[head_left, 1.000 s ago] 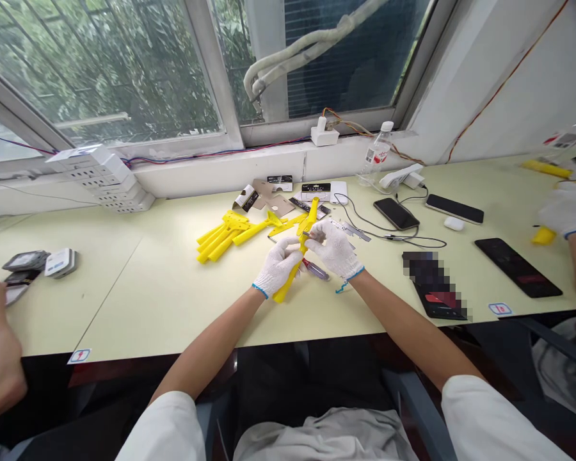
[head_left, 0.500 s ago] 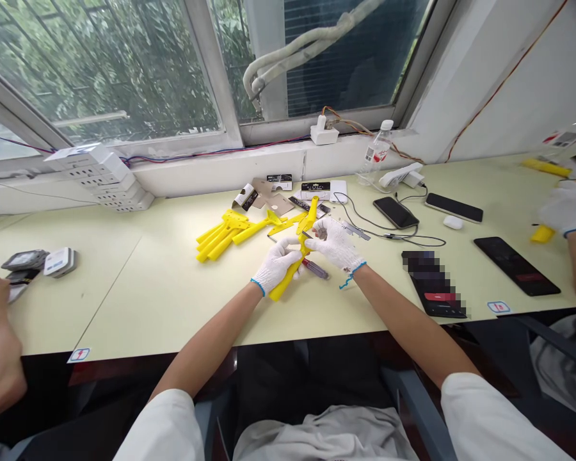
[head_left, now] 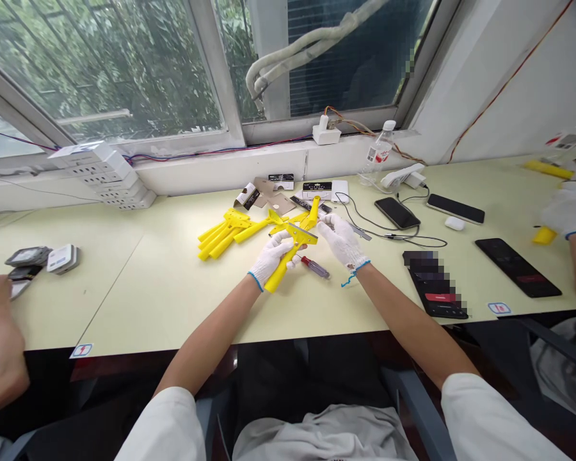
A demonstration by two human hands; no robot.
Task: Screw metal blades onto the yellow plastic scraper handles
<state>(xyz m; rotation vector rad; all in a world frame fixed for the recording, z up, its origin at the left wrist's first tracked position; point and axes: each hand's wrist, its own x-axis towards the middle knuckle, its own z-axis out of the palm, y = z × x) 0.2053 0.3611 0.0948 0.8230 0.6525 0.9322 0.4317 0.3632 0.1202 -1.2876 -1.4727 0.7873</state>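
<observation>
My left hand (head_left: 269, 256), in a white knit glove, is wrapped round the handle of a yellow scraper (head_left: 277, 275). The scraper's wide head with a grey blade edge points away from me, just above the table. To its right, my gloved right hand (head_left: 340, 242) is apart from the scraper head, fingers pinched; what they hold, if anything, is too small to make out. A screwdriver (head_left: 315, 267) with a clear purplish handle lies between my hands. Beyond them is another yellow scraper part (head_left: 312, 214). Several yellow scrapers (head_left: 223, 234) lie to the left.
Opened card packaging (head_left: 271, 195) and a black-and-white box (head_left: 317, 190) lie at the back. Phones (head_left: 397, 213), cables and a plastic bottle (head_left: 380, 153) stand to the right. White boxes (head_left: 106, 176) are stacked far left. Other people's hands show at both edges.
My left hand has turned the scraper so its broad head and blade edge now face up. My right hand has drawn slightly right, off the scraper.
</observation>
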